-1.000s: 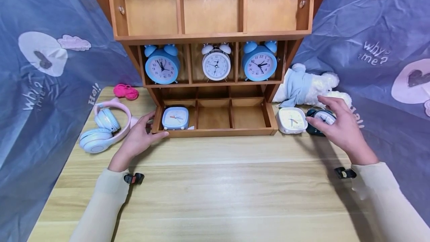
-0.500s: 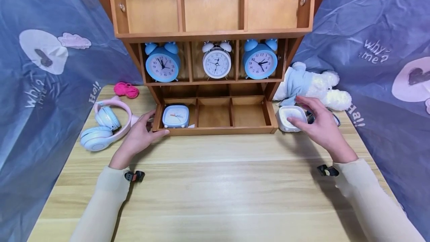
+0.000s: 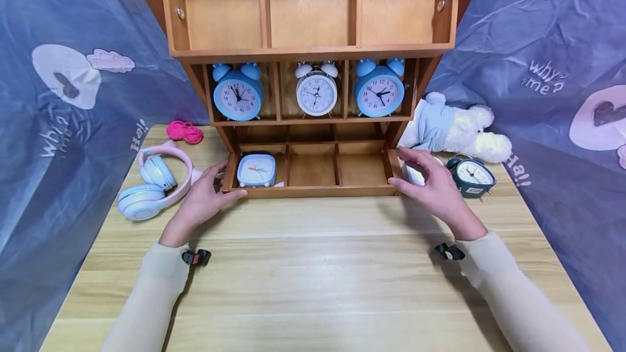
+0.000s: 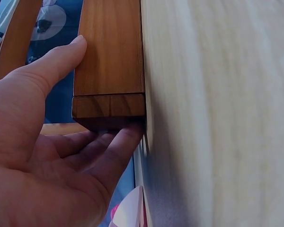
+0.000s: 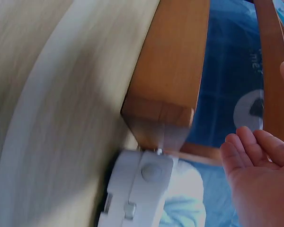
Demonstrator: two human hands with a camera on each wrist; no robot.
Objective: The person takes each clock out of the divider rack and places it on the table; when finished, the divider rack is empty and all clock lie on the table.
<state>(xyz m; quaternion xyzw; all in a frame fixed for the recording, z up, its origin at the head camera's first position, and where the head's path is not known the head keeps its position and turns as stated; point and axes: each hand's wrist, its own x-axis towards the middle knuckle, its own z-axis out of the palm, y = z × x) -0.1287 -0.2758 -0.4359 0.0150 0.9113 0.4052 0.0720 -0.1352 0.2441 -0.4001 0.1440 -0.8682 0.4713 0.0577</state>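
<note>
My left hand (image 3: 202, 200) grips the lower left corner of the wooden shelf (image 3: 318, 193). In the left wrist view its thumb touches the front board, and its fingers lie against the end. My right hand (image 3: 435, 189) hovers by the shelf's lower right end, fingers bent and apart from the wood in the right wrist view. Partly hidden under this hand is a white square alarm clock (image 5: 137, 189). Right of it stands a dark green alarm clock (image 3: 471, 176). A light blue square alarm clock (image 3: 256, 170) sits in the bottom tier's left compartment.
The middle tier holds a blue twin-bell clock (image 3: 238, 99) at left, a white one (image 3: 317, 94) at centre and another blue one (image 3: 379, 96) at right. Pink-and-blue headphones (image 3: 156, 178) and pink yarn (image 3: 185, 131) lie left; a white plush toy (image 3: 455, 124) lies right.
My right hand has moved left from above the dark green clock, past the white clock, to the shelf's right end. The dark green clock is uncovered. My left hand has stayed in place.
</note>
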